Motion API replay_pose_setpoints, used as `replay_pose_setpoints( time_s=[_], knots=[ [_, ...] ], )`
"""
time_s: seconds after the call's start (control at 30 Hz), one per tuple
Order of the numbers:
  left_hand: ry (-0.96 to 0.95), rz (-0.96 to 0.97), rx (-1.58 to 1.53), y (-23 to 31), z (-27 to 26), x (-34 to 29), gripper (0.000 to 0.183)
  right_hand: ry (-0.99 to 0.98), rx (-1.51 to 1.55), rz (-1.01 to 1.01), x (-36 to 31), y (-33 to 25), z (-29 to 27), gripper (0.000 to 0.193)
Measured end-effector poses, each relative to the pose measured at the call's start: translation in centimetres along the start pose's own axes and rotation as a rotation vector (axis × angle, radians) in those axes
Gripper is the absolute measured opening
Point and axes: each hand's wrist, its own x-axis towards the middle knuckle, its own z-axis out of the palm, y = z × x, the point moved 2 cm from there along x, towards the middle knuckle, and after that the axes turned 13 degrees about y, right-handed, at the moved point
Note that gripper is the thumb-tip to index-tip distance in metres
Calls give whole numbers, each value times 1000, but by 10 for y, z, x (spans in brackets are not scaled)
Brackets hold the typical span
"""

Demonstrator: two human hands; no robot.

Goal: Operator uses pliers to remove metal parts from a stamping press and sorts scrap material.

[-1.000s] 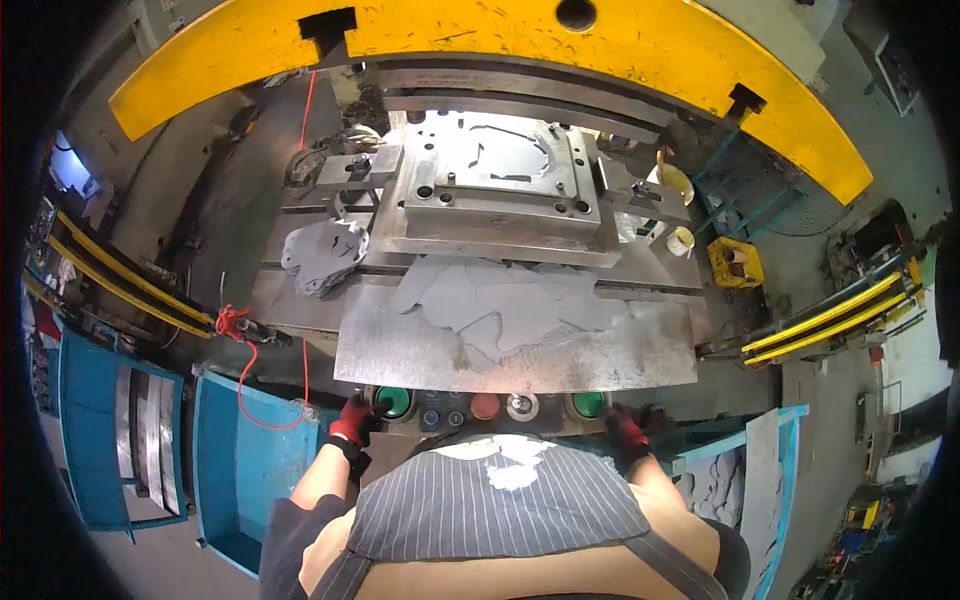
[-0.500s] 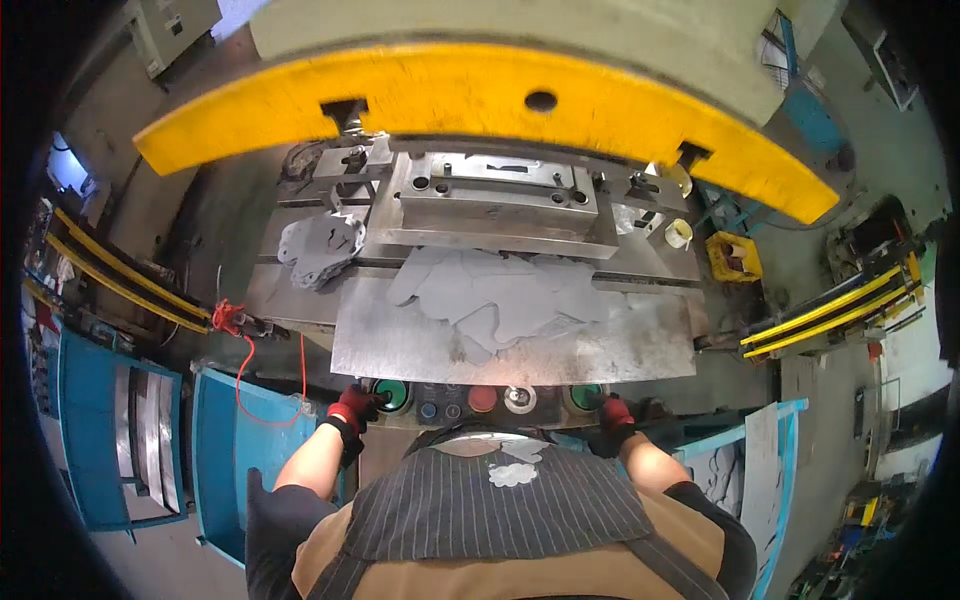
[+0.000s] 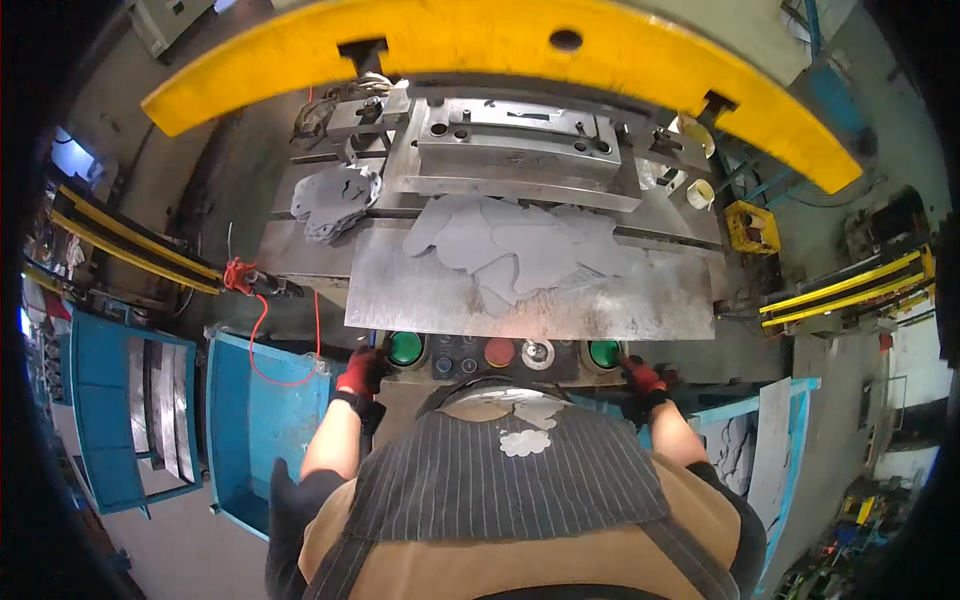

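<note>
My left hand [image 3: 362, 372], in a red and black glove, is at the left end of a control panel [image 3: 470, 368], just outside a green push button [image 3: 405, 348]. At the panel's other end, my right hand [image 3: 643, 378], gloved alike, is beside a second green button [image 3: 604, 353]. Both buttons show uncovered. The fingers are small and dark, so their closure cannot be made out. Beyond the panel, flat grey irregular sheet pieces [image 3: 510, 245] overlap on a metal plate [image 3: 400, 300]. Behind them stands a steel die block [image 3: 515, 155] under a yellow press beam [image 3: 480, 45].
More grey pieces are stacked [image 3: 335, 203] left of the die. A red cord [image 3: 258, 335] hangs at the left, above a blue bin [image 3: 245, 430]. Yellow guard bars [image 3: 845, 290] flank the press. A blue-framed cart [image 3: 803, 430] stands right, and a yellow crate [image 3: 750, 228] farther back.
Both hands have drawn outward from the green buttons, which now show more fully. The whole view has shifted, so the press and panel appear higher and slightly right.
</note>
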Motion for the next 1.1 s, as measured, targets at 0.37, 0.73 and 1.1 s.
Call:
replay_pose_setpoints(
  time_s=[0.37,0.73,1.1],
  knots=[
    [718,686,-649,112,-42,-129,39,195,-118,-865,40,-250,-45,80],
    [-182,738,-194,242,125,-129,43,132,-800,-1098,96,-317,3,101],
    [-473,724,152,366,253,-47,27,117,123,-720,58,-286,-47,48]
  ],
)
